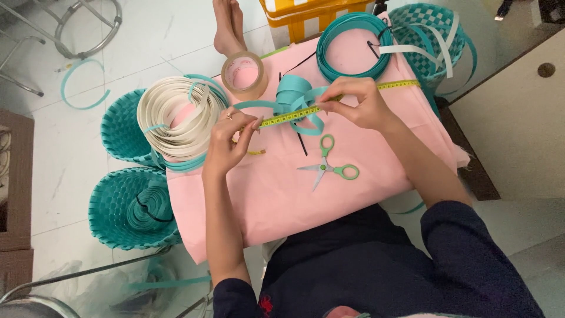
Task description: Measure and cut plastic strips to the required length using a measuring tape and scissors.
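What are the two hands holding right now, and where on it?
Both pinch a yellow tape measure stretched along a teal strap: left hand near one end, right hand farther along its length.

The measuring tape [294, 115] vanishes under the right hand's fingers [347, 97], so the grip point is hidden. The teal strap [297, 94] loops behind it, ends unclear. Beyond the fingers, a yellow crate [306, 15] is cut by the top edge.

Scissors [327, 164] below hands; bare cloth [265, 200] beyond
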